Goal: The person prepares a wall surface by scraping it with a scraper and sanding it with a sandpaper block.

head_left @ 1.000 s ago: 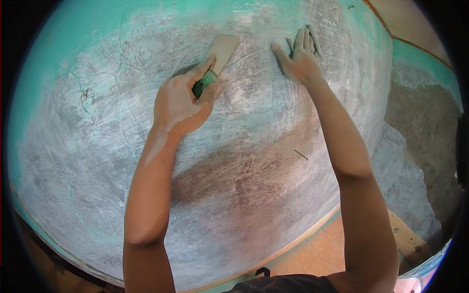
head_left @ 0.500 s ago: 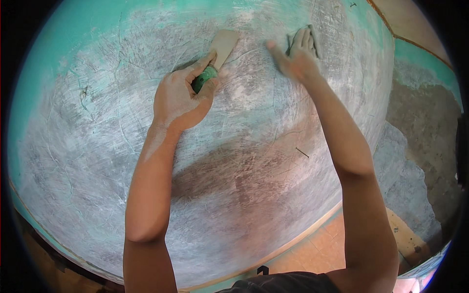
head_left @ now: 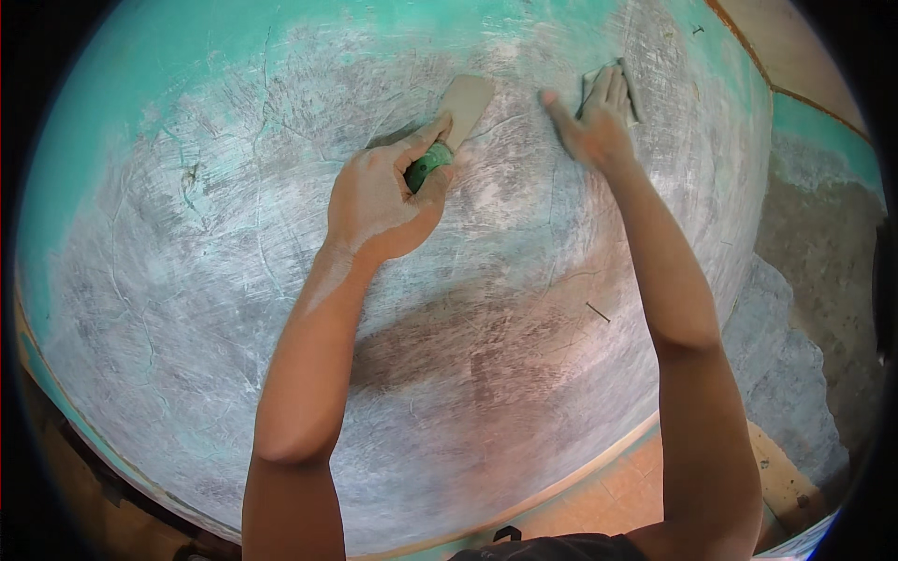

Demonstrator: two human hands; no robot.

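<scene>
In my left hand (head_left: pixel 388 196) is a putty knife (head_left: pixel 466 107), its green handle (head_left: pixel 427 168) gripped between thumb and fingers. The pale, dusty blade points up and to the right over the wall (head_left: pixel 449 309). Farther right, my right hand (head_left: pixel 601 126) presses a piece of sandpaper (head_left: pixel 631 93) against the wall. Its fingers lie together along the sheet, and the thumb sticks out to the left. Most of the sandpaper is hidden under the fingers. Under both hands the wall is scuffed grey-white, with remnants of turquoise paint and thin cracks.
A nail (head_left: pixel 598 312) sticks out of the wall below my right hand, and a smaller one (head_left: pixel 698 30) near the upper right. Turquoise paint (head_left: pixel 365 28) covers the wall's upper part. Beyond the corner, bare grey-brown plaster (head_left: pixel 814 234) shows. Orange floor tiles (head_left: pixel 608 491) lie below.
The view has shifted, so wall and hands appear farther right and slightly lower. My right hand stays flat on the sandpaper. The putty knife remains in my left hand.
</scene>
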